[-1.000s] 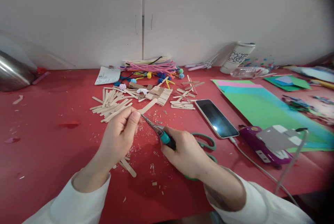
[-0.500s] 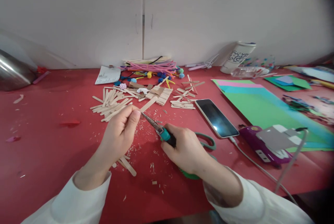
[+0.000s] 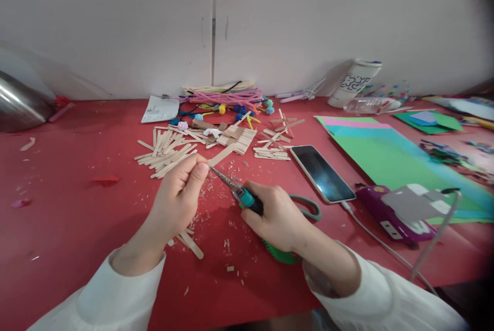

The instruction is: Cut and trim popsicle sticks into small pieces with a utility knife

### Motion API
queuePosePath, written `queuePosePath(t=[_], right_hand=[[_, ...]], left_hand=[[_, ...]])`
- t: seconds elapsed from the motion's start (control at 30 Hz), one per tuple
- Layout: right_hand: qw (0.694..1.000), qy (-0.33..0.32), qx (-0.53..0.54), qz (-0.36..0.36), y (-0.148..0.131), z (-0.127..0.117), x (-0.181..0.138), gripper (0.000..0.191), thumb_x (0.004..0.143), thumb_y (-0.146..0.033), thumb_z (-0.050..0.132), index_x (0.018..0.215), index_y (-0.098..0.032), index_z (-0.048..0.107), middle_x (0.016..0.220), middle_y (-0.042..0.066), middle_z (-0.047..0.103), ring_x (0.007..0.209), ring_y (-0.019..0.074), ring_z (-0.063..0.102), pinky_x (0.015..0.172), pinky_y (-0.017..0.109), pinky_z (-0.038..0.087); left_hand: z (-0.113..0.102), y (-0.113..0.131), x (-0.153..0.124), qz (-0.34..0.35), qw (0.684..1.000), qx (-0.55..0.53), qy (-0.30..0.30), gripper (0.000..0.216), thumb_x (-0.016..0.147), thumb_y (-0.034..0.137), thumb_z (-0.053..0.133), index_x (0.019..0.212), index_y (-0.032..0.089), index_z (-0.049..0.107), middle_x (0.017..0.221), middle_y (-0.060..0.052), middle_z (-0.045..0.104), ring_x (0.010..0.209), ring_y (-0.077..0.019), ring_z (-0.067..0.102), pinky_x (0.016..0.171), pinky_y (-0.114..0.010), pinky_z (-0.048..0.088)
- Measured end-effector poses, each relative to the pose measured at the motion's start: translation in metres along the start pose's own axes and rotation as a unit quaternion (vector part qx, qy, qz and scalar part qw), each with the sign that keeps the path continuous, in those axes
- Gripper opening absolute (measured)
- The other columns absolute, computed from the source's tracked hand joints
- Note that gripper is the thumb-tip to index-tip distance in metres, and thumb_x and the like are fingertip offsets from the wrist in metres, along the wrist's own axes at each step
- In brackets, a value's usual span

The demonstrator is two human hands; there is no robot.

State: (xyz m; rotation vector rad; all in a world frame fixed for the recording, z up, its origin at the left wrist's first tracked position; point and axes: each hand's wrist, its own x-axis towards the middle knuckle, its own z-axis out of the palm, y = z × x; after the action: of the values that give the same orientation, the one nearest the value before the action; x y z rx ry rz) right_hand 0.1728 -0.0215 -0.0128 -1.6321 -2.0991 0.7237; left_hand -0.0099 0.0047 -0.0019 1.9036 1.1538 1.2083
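Pinching flat pale wooden craft stick [image 3: 224,154], left hand [image 3: 180,192]: thumb and bent fingers clamped on its near end, far end pointing up and right. Right hand [image 3: 280,218] wrapped round teal-and-black knife handle [image 3: 249,199], narrow metal blade [image 3: 227,180] angled up-left. Blade tip right at the stick beside left fingertips; exact contact too small to tell. Hands apart from each other, stick and blade between them, above red table [image 3: 116,254].

Green oval loop handle [image 3: 312,208] pokes out beyond right hand, partly covered. Wood shavings [image 3: 227,244] scattered below the blade. Few loose sticks [image 3: 193,246] by left wrist. Big loose pile of pale sticks [image 3: 164,153] behind left hand; panel of side-by-side sticks [image 3: 246,139] right of it. Dark-screened phone [image 3: 322,173] lies right of the knife, white cable [image 3: 382,241] plugged in. Pink pipe cleaners [image 3: 224,97] at back, near white wall [image 3: 116,27].
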Motion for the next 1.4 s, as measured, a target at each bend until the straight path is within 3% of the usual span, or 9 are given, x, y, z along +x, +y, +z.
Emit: queuePosePath(t=[0.37, 0.53, 0.7, 1.07, 1.4], right_hand=[[0.999, -0.037, 0.033, -0.009, 0.002, -0.005, 0.002, 0.007, 0.064, -0.02, 0.043, 0.065, -0.021, 0.036, 0.055, -0.005, 0.036, 0.052, 0.0105, 0.028, 0.051, 0.024, 0.024], [0.995, 0.054, -0.086, -0.003, 0.003, 0.003, 0.001, 0.013, 0.065, -0.023, 0.046, 0.066, -0.021, 0.033, 0.061, -0.002, 0.045, 0.054, 0.0111, 0.032, 0.052, 0.024, 0.02], [0.978, 0.108, -0.181, 0.003, 0.003, 0.01, -0.002, 0.009, 0.069, -0.026, 0.047, 0.07, -0.02, 0.04, 0.065, 0.001, 0.054, 0.051, 0.0121, 0.04, 0.049, 0.025, 0.013], [0.948, 0.181, -0.26, -0.023, 0.001, 0.012, -0.007, 0.007, 0.07, -0.023, 0.051, 0.074, -0.018, 0.051, 0.065, 0.004, 0.061, 0.056, 0.0198, 0.059, 0.047, 0.025, 0.011], [0.939, 0.186, -0.288, -0.008, -0.004, 0.013, -0.01, 0.005, 0.069, -0.02, 0.05, 0.074, -0.018, 0.049, 0.068, 0.006, 0.061, 0.063, 0.022, 0.061, 0.048, 0.025, 0.013]], left_hand=[[0.002, -0.002, 0.001, -0.007, 1.0, -0.027, -0.003, 0.026, 0.091, 0.027, 0.04, 0.066, 0.021, 0.043, 0.059, 0.004, 0.035, 0.05, -0.0115, 0.032, 0.045, -0.024, 0.028], [0.004, -0.002, 0.002, 0.006, 0.999, 0.028, 0.015, 0.027, 0.091, 0.026, 0.039, 0.065, 0.021, 0.041, 0.058, 0.005, 0.034, 0.051, -0.0121, 0.033, 0.048, -0.025, 0.028], [0.007, 0.001, 0.001, 0.024, 0.994, 0.098, 0.041, 0.026, 0.091, 0.022, 0.039, 0.065, 0.021, 0.04, 0.056, 0.006, 0.03, 0.052, -0.0121, 0.032, 0.05, -0.024, 0.029], [0.019, 0.002, -0.006, 0.014, 0.993, 0.076, 0.094, 0.027, 0.092, 0.022, 0.037, 0.066, 0.022, 0.038, 0.056, 0.006, 0.029, 0.049, -0.0111, 0.029, 0.046, -0.023, 0.027], [0.021, 0.003, -0.004, 0.001, 0.993, 0.075, 0.096, 0.027, 0.093, 0.024, 0.037, 0.066, 0.022, 0.038, 0.056, 0.006, 0.028, 0.049, -0.0117, 0.027, 0.045, -0.025, 0.026]])
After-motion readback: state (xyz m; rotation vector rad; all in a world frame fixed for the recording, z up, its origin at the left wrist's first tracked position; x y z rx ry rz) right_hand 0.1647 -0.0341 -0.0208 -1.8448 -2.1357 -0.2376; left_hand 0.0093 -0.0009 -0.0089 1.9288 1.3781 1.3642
